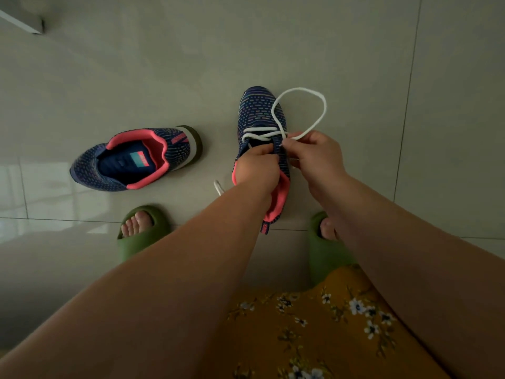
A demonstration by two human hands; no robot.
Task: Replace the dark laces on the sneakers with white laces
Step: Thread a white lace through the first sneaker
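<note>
**tile_watcher:** ok quick count from my feed, tell me if I'm missing anything. Two sneakers on the tiled floor. One white lace. Two green slides, left slide and right slide, toes poking out of both. Yellow flowered fabric across the lap at the bottom.

**remote_op_7:** Same here. I'm watching through the head cam and that's all I get. There's a short white end sticking out from under the left forearm, but I can't tell whether it's the same lace or another one.

**tile_watcher:** which way are the shoes facing?

**remote_op_7:** The near sneaker sits between the two slides, straight in front of the person, long axis running away from them, toe at the far end, pink heel collar closest. The other sneaker is off to the left, well apart, lying roughly crosswise, heel end to the right, toe to the left, no lace in it that I can see.

**tile_watcher:** and the hands?

**remote_op_7:** Left hand is curled over the tongue area of the near sneaker, gripping it. Right hand pinches the white lace just beside the right-side eyelets. The lace crosses the lowest eyelets and a big loop arcs out over the toe and floor.
</note>
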